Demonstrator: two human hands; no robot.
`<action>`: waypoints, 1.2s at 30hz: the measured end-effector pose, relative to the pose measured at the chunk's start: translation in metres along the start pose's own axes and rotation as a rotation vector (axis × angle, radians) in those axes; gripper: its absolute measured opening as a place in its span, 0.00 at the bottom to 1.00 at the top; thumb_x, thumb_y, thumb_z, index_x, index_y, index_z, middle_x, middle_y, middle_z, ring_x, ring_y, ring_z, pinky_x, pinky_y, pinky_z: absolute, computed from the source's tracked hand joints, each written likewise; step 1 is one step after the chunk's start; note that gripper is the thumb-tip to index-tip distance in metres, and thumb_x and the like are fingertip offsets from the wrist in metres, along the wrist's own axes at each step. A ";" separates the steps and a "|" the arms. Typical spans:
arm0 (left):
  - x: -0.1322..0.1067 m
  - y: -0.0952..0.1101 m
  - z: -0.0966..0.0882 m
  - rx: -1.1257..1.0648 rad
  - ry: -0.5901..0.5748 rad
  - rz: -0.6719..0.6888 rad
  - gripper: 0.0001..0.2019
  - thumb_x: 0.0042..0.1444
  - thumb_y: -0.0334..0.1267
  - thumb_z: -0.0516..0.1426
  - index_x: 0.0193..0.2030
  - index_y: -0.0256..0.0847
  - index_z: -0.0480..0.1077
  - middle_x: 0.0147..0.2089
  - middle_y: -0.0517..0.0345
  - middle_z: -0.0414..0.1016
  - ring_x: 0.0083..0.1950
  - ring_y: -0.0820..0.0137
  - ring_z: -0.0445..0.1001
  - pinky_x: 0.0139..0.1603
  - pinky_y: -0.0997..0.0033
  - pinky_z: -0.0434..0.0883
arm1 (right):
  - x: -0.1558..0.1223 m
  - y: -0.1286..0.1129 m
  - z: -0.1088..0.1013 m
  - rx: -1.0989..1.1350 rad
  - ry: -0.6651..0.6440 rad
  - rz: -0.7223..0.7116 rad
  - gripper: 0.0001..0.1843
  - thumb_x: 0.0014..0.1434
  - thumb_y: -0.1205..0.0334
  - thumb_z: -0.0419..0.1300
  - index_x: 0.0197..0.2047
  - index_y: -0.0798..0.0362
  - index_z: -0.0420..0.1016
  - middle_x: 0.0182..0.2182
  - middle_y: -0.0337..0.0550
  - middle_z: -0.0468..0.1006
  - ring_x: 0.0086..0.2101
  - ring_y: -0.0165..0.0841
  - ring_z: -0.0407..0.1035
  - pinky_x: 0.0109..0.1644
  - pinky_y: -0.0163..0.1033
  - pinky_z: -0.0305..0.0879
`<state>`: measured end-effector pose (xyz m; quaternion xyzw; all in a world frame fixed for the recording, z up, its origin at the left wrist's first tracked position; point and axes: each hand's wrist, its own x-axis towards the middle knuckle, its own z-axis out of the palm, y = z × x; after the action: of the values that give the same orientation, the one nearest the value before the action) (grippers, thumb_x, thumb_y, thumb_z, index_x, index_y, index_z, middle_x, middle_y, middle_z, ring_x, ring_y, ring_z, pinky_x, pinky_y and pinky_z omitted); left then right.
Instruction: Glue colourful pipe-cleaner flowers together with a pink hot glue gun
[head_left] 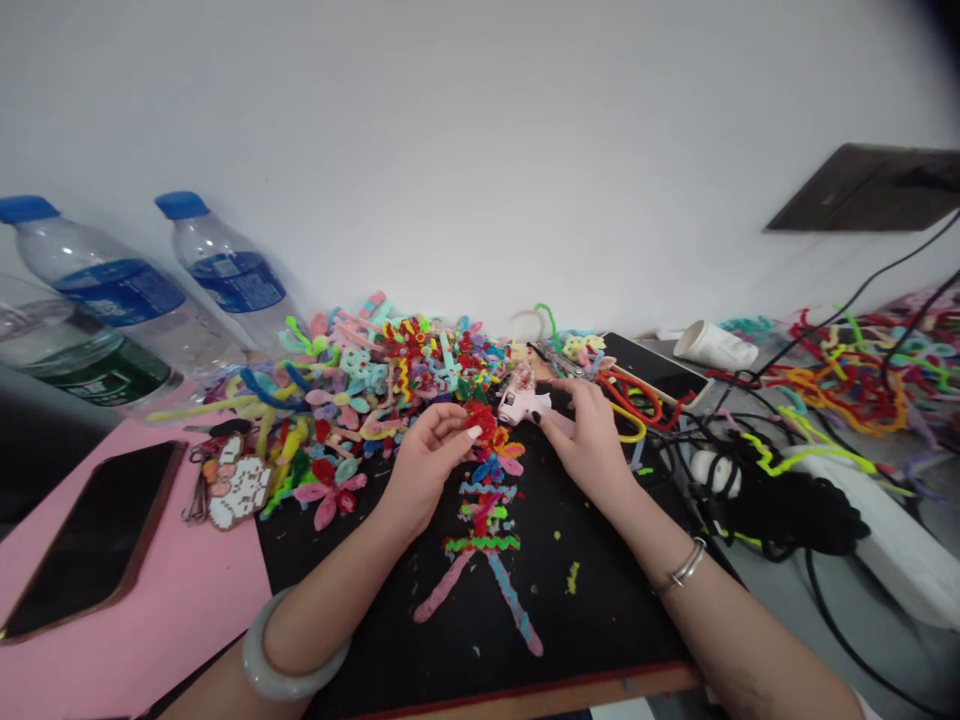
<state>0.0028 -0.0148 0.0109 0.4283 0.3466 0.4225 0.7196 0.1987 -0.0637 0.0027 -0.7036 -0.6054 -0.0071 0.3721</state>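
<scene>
My left hand [431,455] pinches a fuzzy red chenille-stem piece [481,425] between thumb and fingers. It sits at the top of a chenille-stem figure [487,515] with orange and blue petals, wavy green and blue bands and two twisted legs, lying flat on the black mat [622,600]. My right hand [589,440] is closed around the handle of a small pale pink glue gun [521,402], just right of the red piece. Its tip is hard to make out. Beyond both hands lies a heap of colourful chenille flowers and shapes [420,360].
At left are plastic bottles [232,275], a dark phone [94,535] on a pink sheet [202,590] and a white character charm [240,485]. To the right lie another phone [652,368], a paper cup [716,345], black cables [795,500], a white power strip [892,545] and loose chenille stems [862,380].
</scene>
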 end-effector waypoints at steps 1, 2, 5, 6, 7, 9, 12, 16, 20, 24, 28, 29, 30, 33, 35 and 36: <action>0.000 0.000 0.001 -0.008 -0.007 0.006 0.12 0.45 0.34 0.63 0.37 0.40 0.65 0.33 0.63 0.67 0.32 0.79 0.67 0.31 0.81 0.68 | 0.000 0.005 0.003 -0.030 -0.054 0.016 0.23 0.51 0.64 0.58 0.51 0.55 0.64 0.47 0.54 0.69 0.47 0.45 0.63 0.48 0.50 0.62; 0.000 0.000 0.001 -0.016 -0.015 0.008 0.13 0.45 0.34 0.63 0.37 0.40 0.65 0.33 0.64 0.67 0.32 0.79 0.67 0.32 0.80 0.69 | 0.001 0.009 0.006 -0.047 -0.111 0.029 0.23 0.51 0.64 0.57 0.52 0.55 0.64 0.47 0.54 0.69 0.48 0.46 0.64 0.48 0.51 0.62; -0.001 0.000 0.001 -0.018 -0.035 0.016 0.13 0.46 0.34 0.62 0.39 0.42 0.65 0.34 0.63 0.68 0.33 0.78 0.68 0.34 0.77 0.70 | 0.001 0.015 0.010 -0.045 -0.196 0.018 0.21 0.55 0.65 0.53 0.53 0.56 0.64 0.47 0.55 0.71 0.47 0.45 0.65 0.50 0.51 0.62; -0.001 0.000 0.001 -0.015 -0.040 0.021 0.13 0.46 0.34 0.62 0.40 0.42 0.66 0.35 0.63 0.68 0.33 0.77 0.68 0.34 0.77 0.70 | 0.002 0.015 0.010 -0.029 -0.189 0.019 0.20 0.56 0.65 0.51 0.53 0.56 0.64 0.47 0.55 0.71 0.47 0.45 0.66 0.50 0.51 0.62; -0.001 0.000 0.001 -0.011 -0.044 0.026 0.13 0.47 0.34 0.62 0.40 0.42 0.66 0.36 0.63 0.69 0.34 0.77 0.68 0.35 0.77 0.70 | 0.003 0.015 0.008 -0.006 -0.169 0.030 0.19 0.57 0.65 0.50 0.53 0.56 0.64 0.47 0.55 0.71 0.47 0.44 0.66 0.50 0.50 0.62; -0.001 0.000 0.000 -0.003 -0.051 0.038 0.13 0.47 0.34 0.61 0.40 0.42 0.67 0.37 0.62 0.69 0.35 0.77 0.68 0.36 0.77 0.70 | 0.004 0.012 0.005 0.055 -0.105 0.079 0.18 0.60 0.63 0.46 0.52 0.55 0.65 0.46 0.54 0.72 0.46 0.43 0.67 0.49 0.49 0.62; 0.000 -0.002 -0.001 0.015 -0.055 0.059 0.12 0.48 0.34 0.61 0.41 0.42 0.67 0.37 0.61 0.69 0.35 0.76 0.68 0.37 0.76 0.70 | 0.006 0.009 -0.002 0.212 -0.017 0.185 0.16 0.63 0.58 0.44 0.47 0.54 0.67 0.35 0.49 0.75 0.33 0.38 0.70 0.38 0.43 0.65; 0.001 -0.003 -0.004 0.041 -0.043 0.096 0.12 0.49 0.35 0.61 0.42 0.42 0.67 0.37 0.61 0.69 0.37 0.76 0.69 0.38 0.76 0.69 | 0.007 0.006 -0.005 0.571 -0.013 0.353 0.16 0.58 0.48 0.52 0.32 0.53 0.65 0.19 0.37 0.68 0.19 0.28 0.62 0.23 0.34 0.59; 0.002 -0.004 -0.005 0.054 -0.018 0.135 0.12 0.49 0.35 0.61 0.42 0.43 0.67 0.36 0.61 0.69 0.37 0.76 0.69 0.38 0.76 0.69 | 0.008 -0.001 -0.010 0.930 -0.134 0.503 0.16 0.49 0.51 0.63 0.29 0.54 0.65 0.16 0.33 0.65 0.16 0.25 0.58 0.18 0.32 0.56; 0.004 -0.004 -0.007 0.058 0.019 0.169 0.11 0.49 0.35 0.61 0.40 0.42 0.68 0.35 0.61 0.69 0.36 0.76 0.69 0.37 0.77 0.69 | 0.007 -0.006 -0.017 1.201 -0.411 0.497 0.15 0.51 0.51 0.62 0.32 0.56 0.69 0.14 0.31 0.61 0.14 0.24 0.56 0.17 0.33 0.58; 0.005 -0.004 -0.008 0.050 0.043 0.194 0.11 0.49 0.35 0.61 0.41 0.42 0.68 0.36 0.61 0.69 0.36 0.76 0.69 0.38 0.76 0.70 | 0.004 -0.006 -0.019 1.207 -0.567 0.528 0.17 0.52 0.50 0.61 0.29 0.57 0.70 0.13 0.31 0.61 0.13 0.23 0.56 0.15 0.31 0.57; 0.005 -0.004 -0.008 0.052 0.044 0.197 0.11 0.49 0.35 0.60 0.41 0.42 0.68 0.36 0.61 0.69 0.36 0.76 0.69 0.38 0.76 0.70 | 0.004 -0.006 -0.020 1.200 -0.580 0.533 0.17 0.52 0.50 0.61 0.29 0.57 0.70 0.13 0.31 0.61 0.13 0.23 0.56 0.15 0.31 0.57; 0.005 -0.004 -0.008 0.057 0.043 0.200 0.11 0.49 0.35 0.60 0.41 0.42 0.68 0.36 0.61 0.69 0.36 0.77 0.69 0.38 0.77 0.70 | 0.004 -0.007 -0.020 1.194 -0.592 0.533 0.17 0.52 0.50 0.61 0.28 0.57 0.70 0.14 0.31 0.61 0.13 0.23 0.56 0.15 0.30 0.57; 0.005 -0.005 -0.008 0.092 0.041 0.217 0.11 0.49 0.35 0.61 0.40 0.42 0.68 0.36 0.61 0.69 0.35 0.77 0.69 0.37 0.77 0.70 | 0.003 -0.008 -0.021 1.170 -0.614 0.534 0.17 0.52 0.49 0.61 0.27 0.57 0.70 0.14 0.32 0.61 0.13 0.22 0.56 0.15 0.30 0.58; 0.005 -0.006 -0.007 0.125 0.038 0.236 0.11 0.49 0.35 0.61 0.40 0.41 0.68 0.35 0.60 0.70 0.36 0.76 0.69 0.37 0.77 0.70 | 0.003 -0.008 -0.021 1.156 -0.620 0.550 0.17 0.51 0.49 0.61 0.26 0.57 0.69 0.13 0.32 0.62 0.14 0.23 0.56 0.16 0.30 0.59; 0.005 -0.006 -0.007 0.140 0.034 0.246 0.10 0.49 0.35 0.61 0.40 0.41 0.68 0.35 0.60 0.70 0.36 0.76 0.69 0.38 0.77 0.69 | 0.003 -0.008 -0.020 1.153 -0.621 0.558 0.17 0.51 0.49 0.61 0.26 0.57 0.69 0.13 0.32 0.62 0.14 0.23 0.56 0.16 0.30 0.59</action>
<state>0.0004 -0.0095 0.0021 0.5095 0.3325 0.4895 0.6247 0.2015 -0.0722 0.0231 -0.4930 -0.3883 0.6105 0.4832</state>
